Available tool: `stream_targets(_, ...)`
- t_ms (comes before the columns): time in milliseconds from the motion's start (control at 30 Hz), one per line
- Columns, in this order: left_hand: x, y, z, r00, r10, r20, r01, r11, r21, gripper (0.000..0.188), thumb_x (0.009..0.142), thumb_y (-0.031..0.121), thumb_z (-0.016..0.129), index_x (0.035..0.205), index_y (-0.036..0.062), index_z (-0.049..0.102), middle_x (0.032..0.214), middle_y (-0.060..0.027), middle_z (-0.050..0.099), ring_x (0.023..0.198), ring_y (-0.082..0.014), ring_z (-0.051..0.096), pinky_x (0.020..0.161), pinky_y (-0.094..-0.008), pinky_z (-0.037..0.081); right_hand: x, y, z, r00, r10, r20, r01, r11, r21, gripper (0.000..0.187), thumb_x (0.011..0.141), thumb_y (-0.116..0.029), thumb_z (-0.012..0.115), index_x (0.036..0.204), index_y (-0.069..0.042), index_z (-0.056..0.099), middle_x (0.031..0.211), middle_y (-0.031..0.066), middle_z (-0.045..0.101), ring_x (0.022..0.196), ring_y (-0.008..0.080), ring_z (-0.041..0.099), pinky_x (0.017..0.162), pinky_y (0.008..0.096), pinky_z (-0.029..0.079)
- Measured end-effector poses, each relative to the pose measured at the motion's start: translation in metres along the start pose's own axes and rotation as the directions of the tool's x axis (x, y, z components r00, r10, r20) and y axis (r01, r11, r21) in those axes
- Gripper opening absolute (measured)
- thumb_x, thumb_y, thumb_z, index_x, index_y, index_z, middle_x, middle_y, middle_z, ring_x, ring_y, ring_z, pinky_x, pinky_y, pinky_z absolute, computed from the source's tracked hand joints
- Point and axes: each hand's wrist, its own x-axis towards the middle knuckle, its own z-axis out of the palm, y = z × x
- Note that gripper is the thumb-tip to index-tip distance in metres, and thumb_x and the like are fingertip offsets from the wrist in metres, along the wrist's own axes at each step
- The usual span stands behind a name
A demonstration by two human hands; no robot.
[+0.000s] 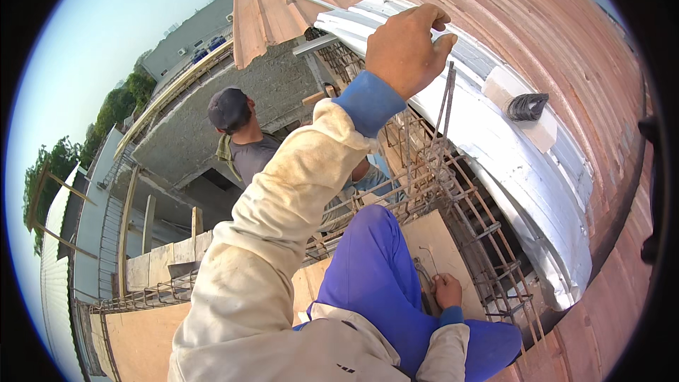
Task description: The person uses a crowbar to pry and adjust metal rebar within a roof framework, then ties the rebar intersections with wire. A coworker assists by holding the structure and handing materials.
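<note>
"Rusty corrugated roofing (566,49) on the right, 1 co-worker (251,159) beyond the raised arm. Which step?"

"Tying the rebar cage (486,230), I'd judge; it stands between the plywood (447,244) and the silver sheet (523,184). Next calls for a wire end brought steadily to a bar crossing."

"And the fingers?"

"Left hand (404,53): thumb and forefinger slightly apart, nothing visible between them, near the upright bars (449,92). Right hand (447,291): fingers curled in, beside a thin wire (429,256); whether they pinch it, I can't tell."

"More wire?"

"Perhaps that dark bundle (527,107) on the pale board (541,134)."
</note>
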Motion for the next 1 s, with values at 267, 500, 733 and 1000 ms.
stream_targets(267, -0.287, 0.071, 0.043, 0.721, -0.057, 0.691, 0.419, 0.829, -0.370, 0.034, 0.093, 0.020, 0.063, 0.125, 0.0073, 0.059, 0.135, -0.0137, 0.055, 0.114, -0.0380, 0.059, 0.095, -0.0487, 0.050, -0.018, -0.019, -0.008, 0.984, -0.126, -0.128, 0.164, 0.921, 0.353, 0.025, 0.101, -0.018, 0.060, 0.101, 0.004, 0.070, 0.064, 0.0041, 0.060, 0.059, 0.0107, 0.057, 0.058, 0.0263, 0.045)
stream_targets(500, -0.379, 0.066, 0.105, 0.439, 0.061, 0.897, 0.717, 0.577, -0.390, 0.017, 0.095, 0.020, 0.062, 0.103, 0.0064, 0.070, 0.092, -0.0099, 0.074, 0.085, -0.0309, 0.070, 0.079, -0.0423, 0.055, -0.044, -0.035, -0.042, 0.994, 0.006, -0.113, 0.043, 0.907, 0.418, 0.025, 0.102, -0.021, 0.060, 0.105, 0.003, 0.068, 0.071, 0.0076, 0.063, 0.062, 0.0114, 0.057, 0.059, 0.0278, 0.047)
stream_targets(733, -0.373, 0.055, 0.111, 0.400, -0.032, 0.916, 0.907, 0.156, -0.391, 0.020, 0.094, 0.020, 0.065, 0.095, 0.0018, 0.073, 0.069, -0.0032, 0.069, 0.061, -0.0169, 0.065, 0.057, -0.0326, 0.052, -0.047, -0.028, -0.085, 0.979, 0.029, 0.202, -0.189, 0.502, 0.844, 0.047, 0.101, -0.025, 0.060, 0.143, -0.004, 0.053, 0.068, -0.0048, 0.042, 0.053, 0.0100, 0.037, 0.049, 0.0287, 0.036)
stream_targets(1000, -0.393, 0.062, 0.135, 0.444, -0.070, 0.893, 0.824, 0.423, -0.377, 0.015, 0.081, 0.006, 0.060, 0.081, 0.0033, 0.074, 0.067, -0.0098, 0.070, 0.060, -0.0209, 0.068, 0.060, -0.0365, 0.055, -0.036, 0.019, -0.069, 0.930, 0.170, 0.325, -0.315, 0.824, 0.470, 0.031, 0.103, -0.026, 0.058, 0.121, -0.003, 0.067, 0.064, -0.0024, 0.050, 0.055, 0.0130, 0.047, 0.053, 0.0326, 0.042)
